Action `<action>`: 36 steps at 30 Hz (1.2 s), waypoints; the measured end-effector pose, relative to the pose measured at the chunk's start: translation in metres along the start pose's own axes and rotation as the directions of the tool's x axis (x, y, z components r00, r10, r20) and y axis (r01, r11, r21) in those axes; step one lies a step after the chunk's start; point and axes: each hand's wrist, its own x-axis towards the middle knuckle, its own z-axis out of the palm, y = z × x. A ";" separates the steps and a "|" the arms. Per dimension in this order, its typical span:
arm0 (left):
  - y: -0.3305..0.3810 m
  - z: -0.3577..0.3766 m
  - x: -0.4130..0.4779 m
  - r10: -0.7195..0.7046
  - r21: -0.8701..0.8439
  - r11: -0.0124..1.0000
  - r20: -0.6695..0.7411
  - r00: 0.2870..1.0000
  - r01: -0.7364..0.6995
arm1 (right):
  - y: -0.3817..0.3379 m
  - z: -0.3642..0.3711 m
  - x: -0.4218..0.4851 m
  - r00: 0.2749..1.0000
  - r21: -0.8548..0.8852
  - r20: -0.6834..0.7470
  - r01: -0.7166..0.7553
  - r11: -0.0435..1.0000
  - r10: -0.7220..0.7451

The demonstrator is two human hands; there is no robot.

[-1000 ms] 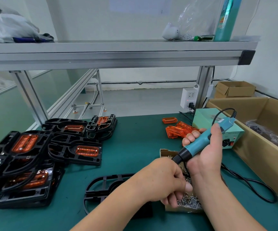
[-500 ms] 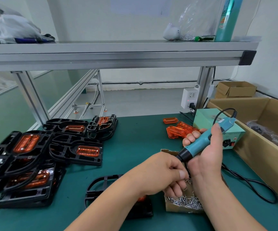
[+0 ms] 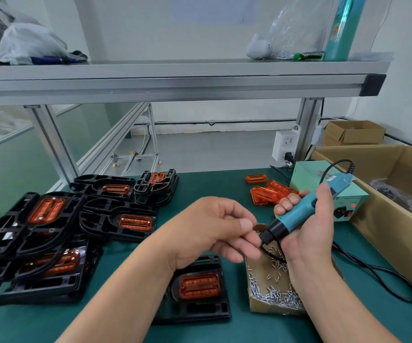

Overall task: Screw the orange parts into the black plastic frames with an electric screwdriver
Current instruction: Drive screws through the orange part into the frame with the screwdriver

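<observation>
Teal electric screwdriver (image 3: 298, 211) in the right hand (image 3: 308, 240) grip's full clench, left hand (image 3: 207, 229) grip pinching its tip

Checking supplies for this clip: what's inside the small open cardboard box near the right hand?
Loose silver screws lie in the box; its far end is covered by the right hand and screwdriver.

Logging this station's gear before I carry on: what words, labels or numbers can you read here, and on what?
"ED": front of the pale green power box, its start hidden behind the right hand.
White label on the electric screwdriver: too small to read.
Orange print on the tall teal can: blurred.
Sheet on the wall: nothing legible.
</observation>
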 end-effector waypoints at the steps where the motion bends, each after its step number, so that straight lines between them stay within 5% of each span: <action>1: 0.001 -0.005 -0.003 0.011 0.003 1.000 -0.036 0.999 -0.011 | 0.000 -0.001 0.000 1.000 -0.001 0.002 0.000 1.000 0.000; 10: -0.036 -0.031 -0.043 -0.032 -0.011 0.999 -0.316 0.948 0.030 | 0.000 0.002 -0.004 1.000 -0.012 0.027 -0.016 1.000 0.016; 20: -0.060 -0.020 -0.057 -0.106 -0.242 0.970 -0.297 0.949 0.032 | 0.011 0.014 -0.030 0.984 -0.051 0.170 -0.048 0.998 0.056; 36: -0.063 -0.012 -0.060 -0.104 -0.218 0.975 -0.279 0.955 0.043 | 0.017 0.022 -0.048 0.973 -0.064 0.214 -0.070 0.995 0.082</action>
